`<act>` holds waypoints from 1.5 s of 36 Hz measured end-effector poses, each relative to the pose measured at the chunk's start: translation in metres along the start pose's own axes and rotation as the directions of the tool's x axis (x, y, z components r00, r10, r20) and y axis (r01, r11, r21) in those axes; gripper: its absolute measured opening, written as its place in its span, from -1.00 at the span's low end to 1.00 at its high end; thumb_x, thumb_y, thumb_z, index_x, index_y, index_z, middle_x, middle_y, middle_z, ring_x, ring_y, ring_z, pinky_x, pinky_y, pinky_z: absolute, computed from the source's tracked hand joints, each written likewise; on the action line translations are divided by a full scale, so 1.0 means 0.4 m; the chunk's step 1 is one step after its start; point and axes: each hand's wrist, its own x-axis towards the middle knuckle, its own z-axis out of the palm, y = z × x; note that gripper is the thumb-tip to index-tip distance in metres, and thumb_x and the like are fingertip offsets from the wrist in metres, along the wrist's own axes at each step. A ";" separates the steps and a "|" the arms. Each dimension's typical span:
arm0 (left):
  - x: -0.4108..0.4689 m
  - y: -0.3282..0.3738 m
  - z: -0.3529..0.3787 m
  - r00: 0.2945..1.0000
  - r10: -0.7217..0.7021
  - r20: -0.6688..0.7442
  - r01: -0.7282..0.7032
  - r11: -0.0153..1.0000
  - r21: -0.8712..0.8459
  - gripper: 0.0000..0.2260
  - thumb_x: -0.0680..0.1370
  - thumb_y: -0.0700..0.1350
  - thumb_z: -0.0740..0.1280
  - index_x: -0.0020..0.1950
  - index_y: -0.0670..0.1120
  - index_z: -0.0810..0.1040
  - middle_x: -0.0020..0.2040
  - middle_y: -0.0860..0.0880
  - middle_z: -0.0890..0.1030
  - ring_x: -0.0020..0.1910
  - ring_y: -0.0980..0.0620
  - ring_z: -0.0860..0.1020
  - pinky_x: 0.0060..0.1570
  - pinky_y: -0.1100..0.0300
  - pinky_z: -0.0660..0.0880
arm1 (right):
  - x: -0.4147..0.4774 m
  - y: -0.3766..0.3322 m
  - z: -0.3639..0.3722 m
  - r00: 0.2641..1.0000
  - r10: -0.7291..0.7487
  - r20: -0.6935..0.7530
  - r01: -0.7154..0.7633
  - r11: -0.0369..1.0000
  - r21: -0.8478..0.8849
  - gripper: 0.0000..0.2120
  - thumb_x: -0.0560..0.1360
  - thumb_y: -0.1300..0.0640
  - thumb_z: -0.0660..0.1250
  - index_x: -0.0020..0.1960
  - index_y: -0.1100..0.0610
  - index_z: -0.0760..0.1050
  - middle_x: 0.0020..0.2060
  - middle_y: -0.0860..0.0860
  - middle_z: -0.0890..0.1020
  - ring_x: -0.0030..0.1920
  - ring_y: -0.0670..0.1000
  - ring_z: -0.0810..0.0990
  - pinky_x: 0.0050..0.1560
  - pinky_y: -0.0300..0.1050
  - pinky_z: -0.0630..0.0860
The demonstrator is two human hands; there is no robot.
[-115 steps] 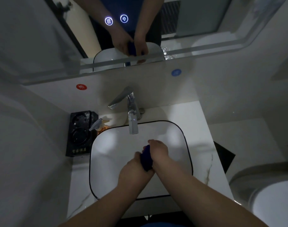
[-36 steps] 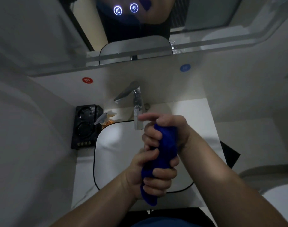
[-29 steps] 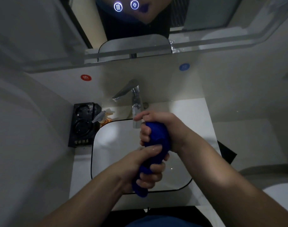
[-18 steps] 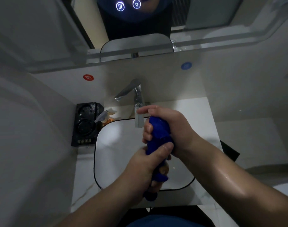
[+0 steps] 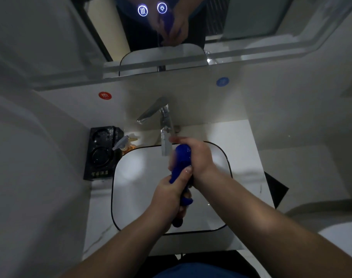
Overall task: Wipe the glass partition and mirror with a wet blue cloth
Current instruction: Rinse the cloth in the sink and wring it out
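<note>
A rolled, wet blue cloth [image 5: 182, 160] is held upright over the white sink basin [image 5: 135, 177]. My right hand [image 5: 199, 157] grips its upper end just below the tap spout. My left hand [image 5: 169, 195] grips its lower part, and a short end of cloth sticks out beneath the fist. The mirror [image 5: 251, 19] hangs on the wall above, with two lit round touch icons, and reflects both hands and the cloth. No glass partition can be made out.
A chrome tap [image 5: 163, 117] stands behind the basin. A black tray [image 5: 101, 153] and a pump bottle [image 5: 127, 142] sit at the left. Red [image 5: 105, 95] and blue [image 5: 222, 81] round stickers mark the wall. A toilet [image 5: 331, 227] is at the lower right.
Both hands have lifted the cloth from low in the basin and stretched it into a vertical roll. My left hand has twisted around the lower end; the right stays near the spout.
</note>
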 end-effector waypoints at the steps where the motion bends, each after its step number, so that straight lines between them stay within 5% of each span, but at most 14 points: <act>1: 0.006 -0.007 -0.002 1.000 -0.015 -0.008 0.015 1.000 0.003 -0.50 0.41 0.30 0.44 -0.09 -0.14 0.46 -0.44 -0.06 0.40 -0.60 0.02 0.27 -0.56 0.25 0.24 | 0.006 0.009 -0.006 1.000 0.002 -0.020 -0.002 1.000 0.010 -0.66 0.60 0.15 0.30 0.28 0.31 0.60 -0.42 0.13 0.52 -0.47 0.08 0.48 -0.31 -0.08 0.50; 6: 0.026 -0.032 -0.017 0.987 -0.159 0.009 0.159 0.987 -0.024 -0.38 0.37 0.40 0.45 -0.04 -0.15 0.44 -0.41 -0.05 0.40 -0.56 0.04 0.22 -0.55 0.28 0.18 | 0.045 0.051 -0.028 0.994 0.071 -0.087 -0.065 0.996 0.065 -0.75 0.53 0.14 0.32 0.11 0.26 0.62 -0.41 0.14 0.52 -0.47 0.11 0.46 -0.36 -0.11 0.49; 12: 0.014 -0.050 -0.035 0.963 -0.266 -0.030 0.261 0.958 -0.116 -0.17 0.34 0.66 0.15 -0.10 -0.15 0.48 -0.43 -0.04 0.37 -0.57 0.05 0.23 -0.57 0.30 0.16 | 0.048 0.089 -0.051 0.996 0.046 -0.076 -0.044 0.999 0.027 -0.62 0.56 0.10 0.29 0.26 0.31 0.61 -0.38 0.11 0.57 -0.42 0.05 0.54 -0.26 -0.09 0.54; 25: 0.033 -0.082 -0.016 0.936 -0.314 -0.161 0.282 0.939 -0.196 -0.23 0.62 0.52 0.01 0.00 -0.20 0.51 -0.44 -0.07 0.39 -0.57 0.03 0.25 -0.56 0.27 0.19 | 0.058 0.097 -0.047 0.988 0.027 -0.150 -0.053 0.983 -0.177 -0.72 0.55 0.13 0.29 0.17 0.20 0.65 -0.32 0.14 0.62 -0.36 0.07 0.57 -0.19 0.00 0.56; 36: 0.020 -0.088 -0.016 0.957 -0.183 -0.225 0.150 0.976 -0.155 -0.27 0.69 0.43 0.00 -0.21 -0.18 0.50 -0.50 -0.08 0.39 -0.61 0.00 0.27 -0.57 0.26 0.23 | 0.037 0.099 -0.022 0.982 -0.168 -0.085 0.134 0.940 -0.315 -0.81 0.59 0.17 0.28 0.05 0.15 0.67 -0.31 0.17 0.67 -0.30 0.11 0.63 -0.17 0.04 0.61; 42: -0.016 -0.065 -0.008 0.957 -0.046 -0.286 0.011 0.992 -0.123 -0.35 0.74 0.32 0.00 -0.11 -0.19 0.53 -0.48 -0.09 0.49 -0.61 0.00 0.35 -0.57 0.23 0.28 | 0.013 0.085 0.001 0.959 -0.284 0.008 0.267 0.892 -0.364 -0.77 0.60 0.14 0.22 0.03 0.11 0.66 -0.32 0.17 0.68 -0.27 0.14 0.65 -0.08 0.12 0.62; 45: -0.032 -0.054 0.003 0.955 -0.024 -0.296 -0.013 0.993 -0.121 -0.37 0.75 0.31 0.02 -0.03 -0.20 0.55 -0.47 -0.08 0.50 -0.60 0.01 0.37 -0.56 0.22 0.30 | 0.010 0.069 0.001 0.975 -0.216 0.047 0.218 0.904 -0.369 -0.78 0.55 0.10 0.26 0.03 0.09 0.67 -0.28 0.13 0.68 -0.25 0.10 0.65 -0.06 0.12 0.62; 49: -0.059 -0.054 0.018 0.981 -0.035 -0.189 -0.005 0.979 -0.205 -0.32 0.69 0.41 0.03 -0.03 -0.20 0.51 -0.46 -0.08 0.42 -0.57 0.00 0.29 -0.56 0.26 0.23 | -0.002 0.043 -0.015 0.987 0.064 0.147 -0.033 0.978 -0.204 -0.65 0.51 0.08 0.33 0.22 0.24 0.61 -0.30 0.13 0.63 -0.32 0.08 0.59 -0.17 0.00 0.57; 51: -0.073 -0.051 0.017 0.994 -0.044 -0.099 0.021 0.976 -0.217 -0.26 0.63 0.50 0.03 -0.01 -0.19 0.51 -0.43 -0.09 0.39 -0.56 0.01 0.26 -0.55 0.27 0.20 | -0.011 0.032 -0.023 0.992 0.098 0.082 -0.083 0.982 -0.169 -0.72 0.56 0.04 0.33 0.12 0.23 0.62 -0.32 0.11 0.66 -0.31 0.08 0.61 -0.12 0.00 0.57; 54: -0.085 -0.029 0.013 0.982 -0.026 -0.185 0.022 0.999 -0.024 -0.19 0.61 0.53 0.00 0.03 -0.22 0.55 -0.44 -0.10 0.48 -0.56 -0.01 0.32 -0.50 0.23 0.24 | -0.001 0.029 -0.061 0.990 0.057 -0.129 -0.087 0.966 -0.244 -0.63 0.70 -0.15 0.20 0.05 0.14 0.58 -0.29 0.03 0.71 -0.13 0.07 0.66 0.08 0.02 0.61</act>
